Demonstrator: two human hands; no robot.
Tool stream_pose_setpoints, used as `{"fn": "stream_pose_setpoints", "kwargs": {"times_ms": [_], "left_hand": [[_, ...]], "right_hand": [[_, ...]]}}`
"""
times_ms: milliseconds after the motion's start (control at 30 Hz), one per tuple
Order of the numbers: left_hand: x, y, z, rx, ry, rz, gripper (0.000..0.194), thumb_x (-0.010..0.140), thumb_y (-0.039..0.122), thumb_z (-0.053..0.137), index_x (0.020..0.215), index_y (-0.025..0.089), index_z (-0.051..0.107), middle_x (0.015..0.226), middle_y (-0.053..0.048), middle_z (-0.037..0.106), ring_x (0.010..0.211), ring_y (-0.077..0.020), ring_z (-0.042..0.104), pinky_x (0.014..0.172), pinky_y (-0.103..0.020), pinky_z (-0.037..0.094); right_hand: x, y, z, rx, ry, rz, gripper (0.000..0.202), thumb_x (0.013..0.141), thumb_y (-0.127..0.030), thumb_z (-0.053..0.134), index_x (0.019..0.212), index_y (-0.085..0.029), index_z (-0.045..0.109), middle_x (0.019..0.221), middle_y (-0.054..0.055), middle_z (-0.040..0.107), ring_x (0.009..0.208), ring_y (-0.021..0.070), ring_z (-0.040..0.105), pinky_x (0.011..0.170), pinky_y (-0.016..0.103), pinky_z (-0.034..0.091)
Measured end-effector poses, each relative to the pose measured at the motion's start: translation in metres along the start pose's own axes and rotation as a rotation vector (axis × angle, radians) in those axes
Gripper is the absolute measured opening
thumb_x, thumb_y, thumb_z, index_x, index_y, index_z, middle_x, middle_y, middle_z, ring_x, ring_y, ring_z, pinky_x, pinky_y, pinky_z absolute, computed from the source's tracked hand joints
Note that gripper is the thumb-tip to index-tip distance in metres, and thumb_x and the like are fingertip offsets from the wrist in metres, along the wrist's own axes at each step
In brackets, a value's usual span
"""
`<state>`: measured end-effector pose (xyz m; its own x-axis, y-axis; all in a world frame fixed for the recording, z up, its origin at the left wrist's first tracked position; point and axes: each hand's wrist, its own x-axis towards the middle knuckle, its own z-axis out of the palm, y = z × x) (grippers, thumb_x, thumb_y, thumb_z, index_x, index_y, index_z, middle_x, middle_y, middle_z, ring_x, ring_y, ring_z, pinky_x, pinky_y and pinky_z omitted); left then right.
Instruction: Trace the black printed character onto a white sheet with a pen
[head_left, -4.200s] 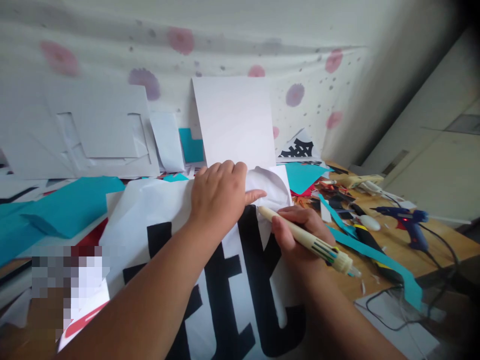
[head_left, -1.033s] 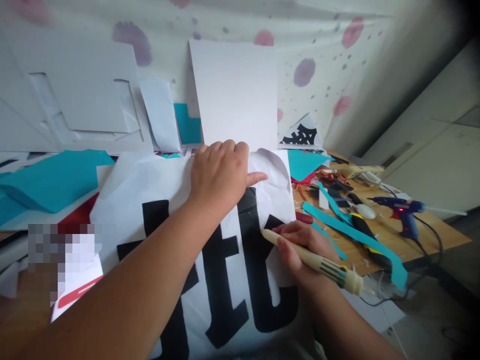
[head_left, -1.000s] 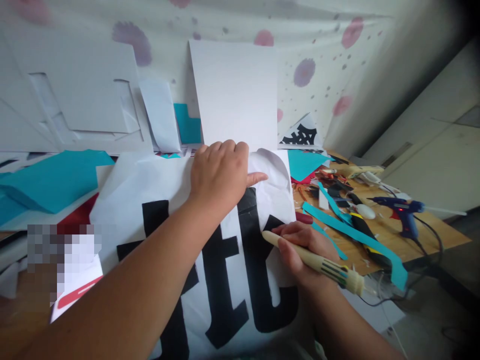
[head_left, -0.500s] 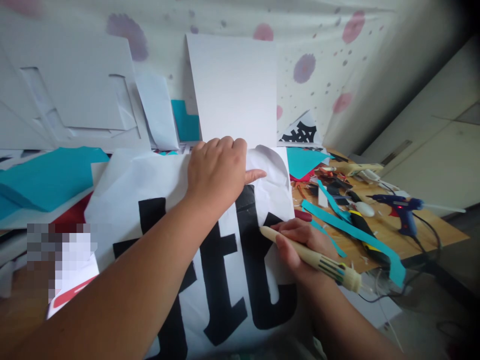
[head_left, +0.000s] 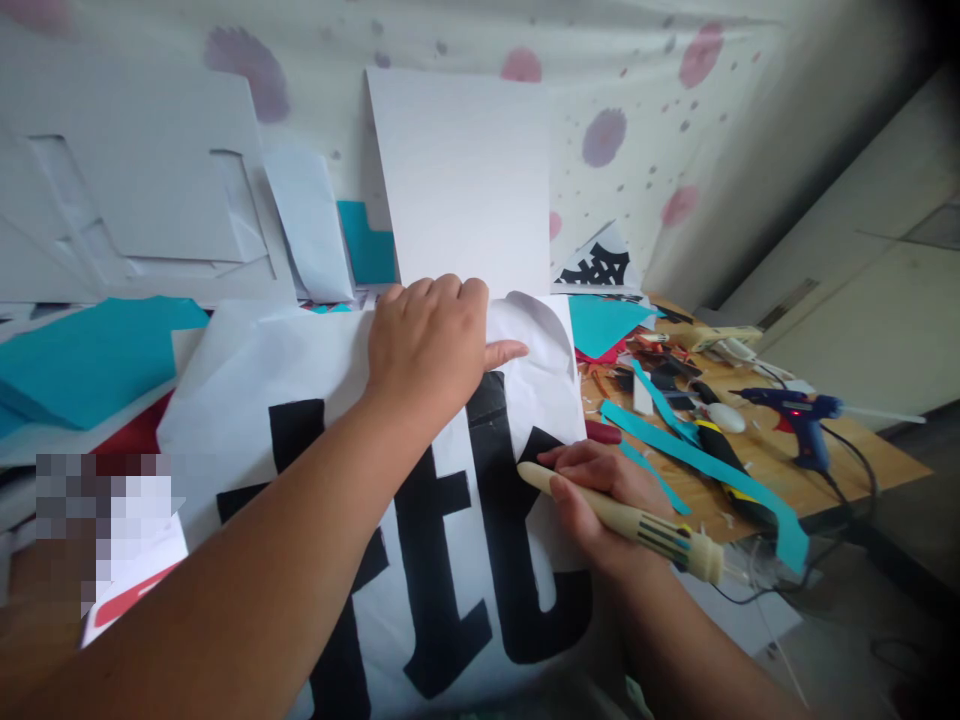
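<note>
A large white paper sheet (head_left: 247,350) with bold black lettering (head_left: 431,530) lies before me, creased near its top right corner. My left hand (head_left: 431,345) grips its far edge, fingers bent over it and thumb stretched to the right; the fingertips are hidden. In my right hand (head_left: 600,490), closed on the sheet's right side, is a thick cream multicolour pen (head_left: 637,522). The pen's tip touches or hovers just over the black stroke at the right; which one, I cannot tell. My left forearm covers part of the lettering.
A blue glue gun (head_left: 802,415) with a lit red light rests on the wooden table's right side. Turquoise strips (head_left: 697,460), black-and-yellow handled pliers (head_left: 724,455) and paper scraps lie nearby. White boards (head_left: 469,180) lean against the spotted curtain; turquoise paper (head_left: 97,360) is at left.
The whole view has shifted slightly, so things sit a little further left. Both hands keep their holds; the pen tip is slightly lower on the black stroke.
</note>
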<state>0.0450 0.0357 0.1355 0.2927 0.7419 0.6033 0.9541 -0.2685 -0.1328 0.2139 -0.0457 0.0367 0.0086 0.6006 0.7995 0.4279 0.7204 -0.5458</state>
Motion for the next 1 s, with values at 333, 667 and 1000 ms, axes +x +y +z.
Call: {"fn": "stream_pose_setpoints", "kwargs": {"times_ms": [333, 667, 1000], "left_hand": [[-0.0006, -0.0007, 0.0001, 0.017, 0.008, 0.007, 0.048, 0.083, 0.064, 0.062, 0.094, 0.018, 0.062, 0.086, -0.008, 0.066, 0.089, -0.0294, 0.063, 0.07, -0.037, 0.034], [-0.001, -0.0008, 0.0003, 0.019, 0.012, 0.018, 0.048, 0.083, 0.065, 0.061, 0.093, 0.018, 0.061, 0.086, -0.008, 0.066, 0.088, -0.0291, 0.063, 0.07, -0.037, 0.034], [-0.001, -0.001, 0.0011, 0.026, 0.012, 0.01, 0.047, 0.083, 0.065, 0.061, 0.093, 0.019, 0.061, 0.086, -0.007, 0.067, 0.088, -0.0275, 0.062, 0.071, -0.036, 0.034]], "right_hand": [[-0.0033, -0.0002, 0.0006, -0.007, 0.015, 0.037, 0.015, 0.082, -0.017, 0.066, 0.072, -0.021, 0.056, 0.07, -0.002, 0.068, 0.062, 0.0147, 0.072, 0.052, 0.024, 0.052], [0.0006, -0.0012, -0.0016, 0.004, -0.035, 0.018, 0.014, 0.081, -0.016, 0.065, 0.072, -0.022, 0.056, 0.068, -0.002, 0.067, 0.064, 0.016, 0.073, 0.053, 0.025, 0.054], [-0.0026, 0.0016, 0.0003, 0.044, 0.008, 0.066, 0.014, 0.081, -0.016, 0.066, 0.072, -0.022, 0.057, 0.069, -0.002, 0.068, 0.063, 0.0168, 0.071, 0.053, 0.027, 0.053]]}}
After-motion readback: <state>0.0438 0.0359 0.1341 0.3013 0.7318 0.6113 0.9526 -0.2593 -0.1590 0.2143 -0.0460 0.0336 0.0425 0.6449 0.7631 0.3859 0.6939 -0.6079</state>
